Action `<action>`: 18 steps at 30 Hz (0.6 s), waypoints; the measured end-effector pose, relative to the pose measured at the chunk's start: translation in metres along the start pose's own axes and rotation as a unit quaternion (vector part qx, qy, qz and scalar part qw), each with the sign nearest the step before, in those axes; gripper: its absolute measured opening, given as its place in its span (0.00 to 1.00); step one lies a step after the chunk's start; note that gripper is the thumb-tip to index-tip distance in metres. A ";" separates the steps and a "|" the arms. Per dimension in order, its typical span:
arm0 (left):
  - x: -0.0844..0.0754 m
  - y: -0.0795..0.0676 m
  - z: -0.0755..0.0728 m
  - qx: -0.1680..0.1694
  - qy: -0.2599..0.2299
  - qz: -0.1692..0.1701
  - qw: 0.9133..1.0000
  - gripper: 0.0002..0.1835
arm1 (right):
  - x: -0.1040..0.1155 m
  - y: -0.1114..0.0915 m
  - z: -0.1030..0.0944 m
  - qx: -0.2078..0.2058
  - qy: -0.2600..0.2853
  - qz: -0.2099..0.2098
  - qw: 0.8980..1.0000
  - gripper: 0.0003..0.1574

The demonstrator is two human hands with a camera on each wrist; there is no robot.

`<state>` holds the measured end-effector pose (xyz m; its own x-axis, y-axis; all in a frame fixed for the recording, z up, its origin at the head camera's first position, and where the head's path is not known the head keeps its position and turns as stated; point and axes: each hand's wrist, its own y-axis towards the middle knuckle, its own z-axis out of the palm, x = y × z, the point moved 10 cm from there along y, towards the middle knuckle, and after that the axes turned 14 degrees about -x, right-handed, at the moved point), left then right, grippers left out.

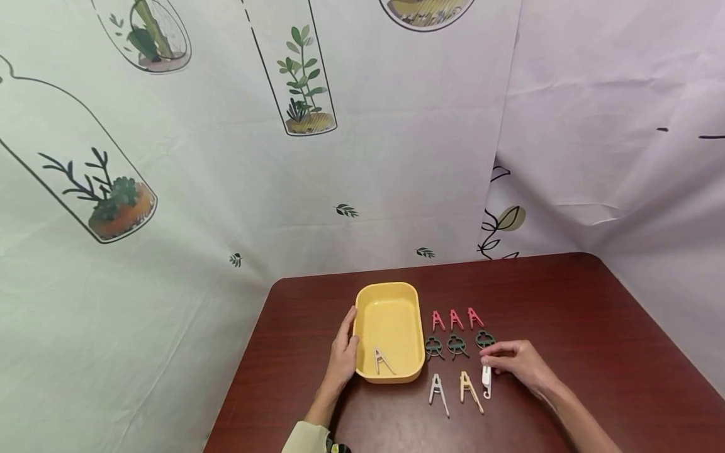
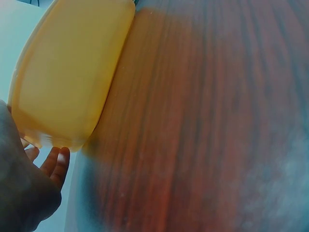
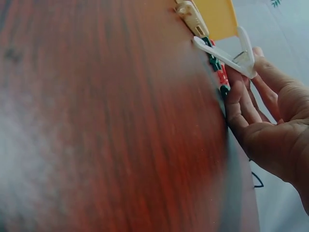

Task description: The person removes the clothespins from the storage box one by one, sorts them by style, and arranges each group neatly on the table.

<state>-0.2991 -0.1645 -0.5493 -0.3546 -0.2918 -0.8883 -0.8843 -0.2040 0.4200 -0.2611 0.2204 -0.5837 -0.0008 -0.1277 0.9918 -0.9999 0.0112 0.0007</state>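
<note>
On the left in the head view, my left hand (image 1: 343, 357) grips the left side of a yellow plastic tray (image 1: 391, 324), thumb at the rim and fingers along the outer wall. Inside the tray, near its front, lies a pale clothespin (image 1: 376, 360). My right hand (image 1: 523, 365) pinches the end of a white clothespin (image 1: 486, 376) between thumb and fingers. The right wrist view shows this white clothespin (image 3: 246, 60) with its legs spread. Just left of it are a cream-yellow clothespin (image 1: 464, 381) and another white clothespin (image 1: 435, 384) on the table.
Behind the right hand, three dark green round clips (image 1: 456, 344) form a row. Farther back stand three red clothespins (image 1: 455, 318) in a row, right of the tray. The dark red wooden table (image 1: 572, 302) ends at a wall of plant-printed cloth (image 1: 385, 170).
</note>
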 end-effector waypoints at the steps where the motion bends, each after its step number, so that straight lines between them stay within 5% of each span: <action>1: -0.001 0.000 0.000 -0.002 -0.003 0.003 1.000 0.36 | 0.000 0.000 -0.001 -0.004 -0.003 -0.003 1.000 0.19; 18: 0.001 0.001 0.001 -0.001 0.007 -0.012 1.000 0.35 | 0.008 -0.008 -0.006 -0.057 -0.044 -0.082 0.994 0.10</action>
<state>-0.3009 -0.1638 -0.5501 -0.3287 -0.2998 -0.8956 -0.8923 -0.2122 0.3986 -0.2527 0.2256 -0.5749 0.1559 -0.2232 0.9622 -0.9790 0.0947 0.1806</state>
